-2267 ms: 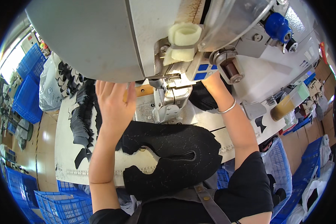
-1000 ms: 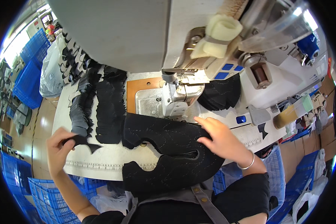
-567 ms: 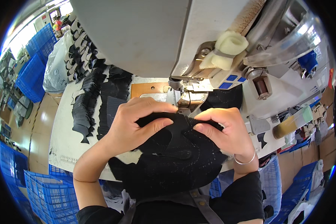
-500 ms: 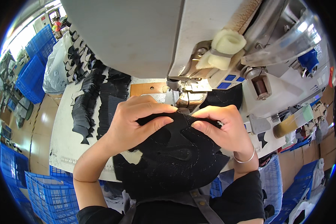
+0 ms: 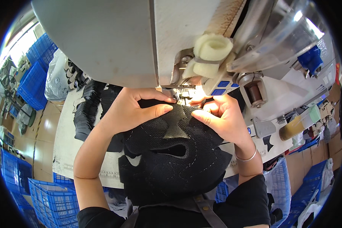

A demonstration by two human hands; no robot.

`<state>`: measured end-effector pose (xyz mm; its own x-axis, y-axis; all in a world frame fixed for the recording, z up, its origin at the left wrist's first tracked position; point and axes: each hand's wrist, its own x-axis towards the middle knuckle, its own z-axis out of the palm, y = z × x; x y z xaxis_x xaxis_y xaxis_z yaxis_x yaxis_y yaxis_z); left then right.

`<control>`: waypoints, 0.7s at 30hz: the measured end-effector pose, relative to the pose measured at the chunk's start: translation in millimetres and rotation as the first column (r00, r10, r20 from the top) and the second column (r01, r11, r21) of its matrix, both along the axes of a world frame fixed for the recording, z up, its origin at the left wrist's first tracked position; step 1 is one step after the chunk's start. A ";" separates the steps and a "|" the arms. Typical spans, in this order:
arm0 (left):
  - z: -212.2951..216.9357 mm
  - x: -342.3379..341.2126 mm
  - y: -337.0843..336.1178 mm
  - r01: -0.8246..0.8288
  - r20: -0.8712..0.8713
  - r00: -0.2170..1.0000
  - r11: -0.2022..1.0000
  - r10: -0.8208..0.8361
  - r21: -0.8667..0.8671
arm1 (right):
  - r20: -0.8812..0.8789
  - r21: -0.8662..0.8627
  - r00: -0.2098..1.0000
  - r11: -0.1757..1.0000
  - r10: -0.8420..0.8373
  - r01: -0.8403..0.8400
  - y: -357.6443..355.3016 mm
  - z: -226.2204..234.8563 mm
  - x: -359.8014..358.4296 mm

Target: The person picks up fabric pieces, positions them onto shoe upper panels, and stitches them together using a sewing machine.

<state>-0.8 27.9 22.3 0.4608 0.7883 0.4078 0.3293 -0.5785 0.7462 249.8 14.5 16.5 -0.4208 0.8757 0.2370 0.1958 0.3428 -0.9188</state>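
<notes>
Notably, both hands held a black mesh shoe piece [image 5: 171, 159] at the near edge of the sewing table [image 5: 64, 152], its far end tucked under the sewing machine [image 5: 171, 49]. The left hand [image 5: 131, 110] pinched the cloth, thumb laid flat on top; the right hand [image 5: 220, 116] pinched the seam beside the needle. Its long axis ran from the needle toward the person's body. Judged best practice: keep edges aligned, cloth taut, fingertips clear of the needle.

Both hands are up and close together, forearms rising from the lower edge. Left hand [image 5: 131, 110] curls inward, thumb pointing right. Right hand [image 5: 220, 116] pinches with fingertips, a bangle on its wrist.
</notes>
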 end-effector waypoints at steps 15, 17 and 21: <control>10.7 1.7 26.3 -0.041 -0.076 0.996 0.999 0.043 0.027 | -0.191 0.090 0.966 0.977 -0.172 0.192 6.0 -3.9 -6.3; 9.4 -2.8 34.8 0.020 -0.054 0.998 0.999 -0.017 0.046 | -0.207 0.092 0.961 0.975 -0.180 0.203 6.2 -6.2 -10.0; 9.0 -8.1 43.7 0.100 -0.095 0.991 0.992 -0.093 0.077 | -0.230 0.129 0.950 0.961 -0.211 0.244 6.7 -18.0 -16.5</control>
